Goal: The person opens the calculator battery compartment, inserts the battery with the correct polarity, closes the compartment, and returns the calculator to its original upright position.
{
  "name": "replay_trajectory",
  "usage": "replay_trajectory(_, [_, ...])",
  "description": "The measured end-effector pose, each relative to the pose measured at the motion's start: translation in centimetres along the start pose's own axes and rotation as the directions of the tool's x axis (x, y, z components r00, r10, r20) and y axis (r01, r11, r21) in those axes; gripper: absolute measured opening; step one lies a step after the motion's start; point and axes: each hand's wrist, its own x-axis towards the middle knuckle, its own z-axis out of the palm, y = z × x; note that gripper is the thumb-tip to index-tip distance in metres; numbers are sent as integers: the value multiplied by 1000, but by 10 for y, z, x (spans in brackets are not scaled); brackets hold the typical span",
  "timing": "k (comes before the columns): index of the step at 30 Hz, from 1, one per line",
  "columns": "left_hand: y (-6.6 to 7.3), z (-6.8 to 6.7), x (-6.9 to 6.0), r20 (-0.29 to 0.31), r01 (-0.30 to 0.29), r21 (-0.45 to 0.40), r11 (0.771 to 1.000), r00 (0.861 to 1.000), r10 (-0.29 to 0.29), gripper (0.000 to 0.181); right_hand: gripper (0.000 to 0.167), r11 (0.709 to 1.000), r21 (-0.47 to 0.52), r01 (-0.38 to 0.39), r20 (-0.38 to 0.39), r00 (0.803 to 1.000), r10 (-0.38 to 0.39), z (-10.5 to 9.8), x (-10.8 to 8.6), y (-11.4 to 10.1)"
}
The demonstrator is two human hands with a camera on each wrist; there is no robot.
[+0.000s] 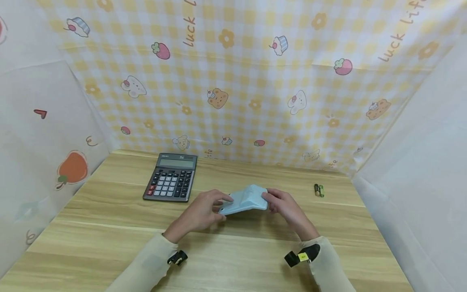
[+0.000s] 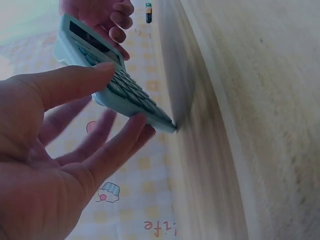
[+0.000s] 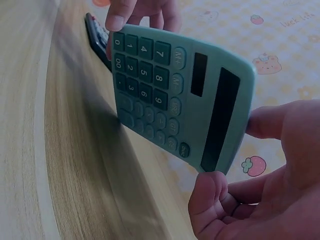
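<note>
A light blue-green calculator (image 1: pixel 242 199) is held tilted above the table, its back turned up in the head view. Its keys and dark display (image 3: pixel 222 117) show in the right wrist view. My left hand (image 1: pixel 204 209) holds the keypad end, with the thumb on one edge and fingers at the other in the left wrist view. At the display end, my right hand (image 1: pixel 286 207) pinches a corner between thumb (image 3: pixel 210 192) and fingers. One corner of the keypad end comes close to the tabletop; contact is unclear.
On the wooden table (image 1: pixel 233 259), a grey desk calculator (image 1: pixel 171 178) lies at the back left. Two small batteries, one dark (image 1: pixel 316 190) and one green (image 1: pixel 321 191), lie at the back right. A yellow checked cloth (image 1: pixel 240 81) hangs behind, with white cloth at both sides.
</note>
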Motion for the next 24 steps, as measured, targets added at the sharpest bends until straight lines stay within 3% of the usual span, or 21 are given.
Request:
replay_trajectory(3, [1,1,0,-19,69,-9,998,997,-69,54,56,1000,-9,-3,5,1000,3,1,0,1])
replay_trajectory(7, [1,2,2,-18,115,-15,993,993,-115,59,60,999,-20,-26,-4,1000,26,2,0,2])
replay_trajectory(17, [-4,5,3,66,149,-78,986,987,-144,89,61,996,-76,-45,20,999,46,3,3,6])
replay_trajectory(24, [-9,8,3,79,140,-75,987,988,-134,98,56,990,-131,-58,28,998,62,5,2,8])
